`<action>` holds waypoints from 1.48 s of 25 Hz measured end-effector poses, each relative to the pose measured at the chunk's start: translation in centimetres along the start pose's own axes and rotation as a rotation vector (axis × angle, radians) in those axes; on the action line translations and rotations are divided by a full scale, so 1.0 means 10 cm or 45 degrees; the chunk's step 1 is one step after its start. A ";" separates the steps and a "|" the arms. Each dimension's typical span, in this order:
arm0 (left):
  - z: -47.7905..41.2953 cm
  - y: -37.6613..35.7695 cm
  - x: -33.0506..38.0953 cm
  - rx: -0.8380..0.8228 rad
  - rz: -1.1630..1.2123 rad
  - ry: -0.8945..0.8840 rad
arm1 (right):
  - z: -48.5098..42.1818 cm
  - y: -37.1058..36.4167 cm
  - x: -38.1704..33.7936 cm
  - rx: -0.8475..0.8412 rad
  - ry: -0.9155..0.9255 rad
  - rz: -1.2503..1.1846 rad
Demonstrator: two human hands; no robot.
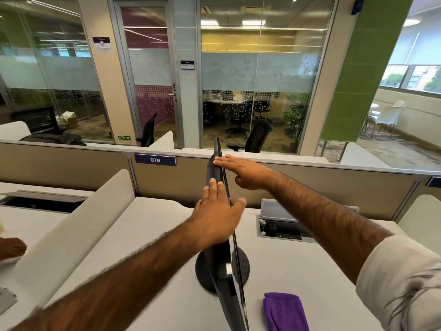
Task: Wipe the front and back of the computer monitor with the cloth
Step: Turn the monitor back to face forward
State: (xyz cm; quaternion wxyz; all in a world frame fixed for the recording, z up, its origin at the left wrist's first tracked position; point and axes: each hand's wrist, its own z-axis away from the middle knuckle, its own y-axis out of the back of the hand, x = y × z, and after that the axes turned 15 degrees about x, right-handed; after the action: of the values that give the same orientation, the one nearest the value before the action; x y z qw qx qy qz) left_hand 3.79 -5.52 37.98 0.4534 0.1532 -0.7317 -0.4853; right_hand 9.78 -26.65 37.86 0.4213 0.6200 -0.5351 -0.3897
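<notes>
A thin black computer monitor (228, 278) stands edge-on to me on a round black base (244, 262) in the middle of the white desk (152, 240). My left hand (217, 217) lies over its top edge with straight fingers on the back side and the thumb across to the screen side. Farther along the same edge, my right hand (241, 172) rests with flat, straight fingers. A folded purple cloth (285, 311) lies on the desk right of the monitor, near the front. Neither hand holds it.
A beige partition (310, 185) with a blue "079" label (155, 160) closes the back of the desk. An open cable hatch (281, 225) sits right of the monitor. A curved white divider (78, 225) bounds the left side. Another person's hand (10, 247) shows at the far left.
</notes>
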 end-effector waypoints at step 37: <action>0.52 0.15 -0.67 0.399 -0.689 0.006 | 0.07 0.01 0.33 0.060 -0.230 0.073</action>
State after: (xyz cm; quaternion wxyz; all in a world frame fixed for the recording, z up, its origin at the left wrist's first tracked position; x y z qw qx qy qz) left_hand 3.58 2.65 35.23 0.2801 0.4116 -0.7292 -0.4696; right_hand 9.45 -29.98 37.63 0.3675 0.5765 -0.5975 -0.4190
